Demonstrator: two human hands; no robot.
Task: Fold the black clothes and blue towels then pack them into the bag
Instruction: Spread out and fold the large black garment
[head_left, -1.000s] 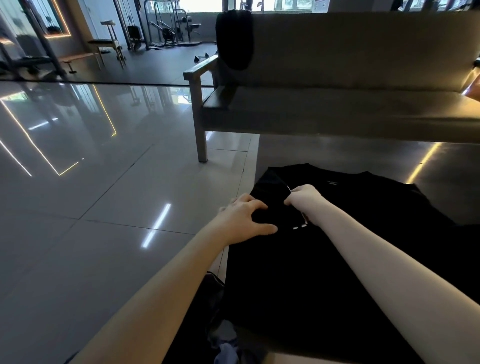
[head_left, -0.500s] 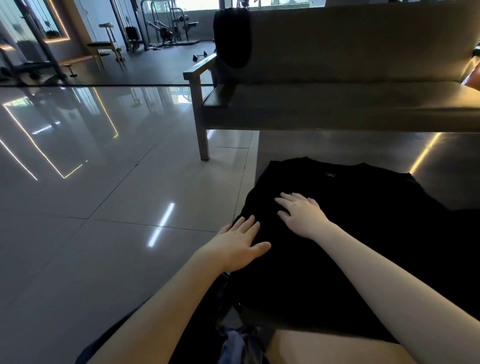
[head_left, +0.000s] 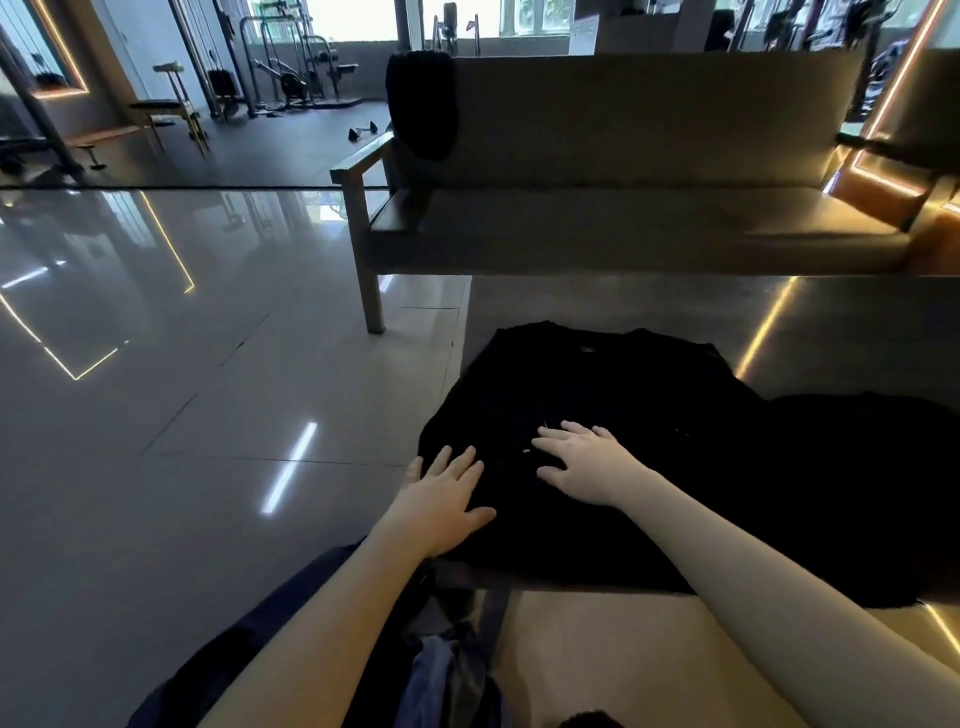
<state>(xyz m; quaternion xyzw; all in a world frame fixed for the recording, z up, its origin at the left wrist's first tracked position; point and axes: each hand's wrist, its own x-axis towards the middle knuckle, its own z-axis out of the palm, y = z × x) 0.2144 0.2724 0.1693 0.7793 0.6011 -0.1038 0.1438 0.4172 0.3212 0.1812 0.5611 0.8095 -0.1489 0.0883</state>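
A second ago the right hand (head_left: 582, 462) pinched an edge of the shirt (head_left: 597, 384) and the left hand (head_left: 441, 499) curled beside it. Now both lie flat on the cloth, fingers spread: each grip is fully open and holds nothing, only pressing down. The hands have also slid toward the lower part of the frame. This reads as a side fold just laid in and being smoothed, so folding is at an early stage and nothing is packed. The shirt lies spread on the desk (head_left: 831, 332) at lower centre. Counted: two hands, one shirt under them, one black cloth (head_left: 423, 104) draped over the sofa (head_left: 649, 130) back at upper centre, and one bundle of blue fabric (head_left: 436, 675) at the bottom edge. Whether the dark mass at right is a second garment I cannot tell.
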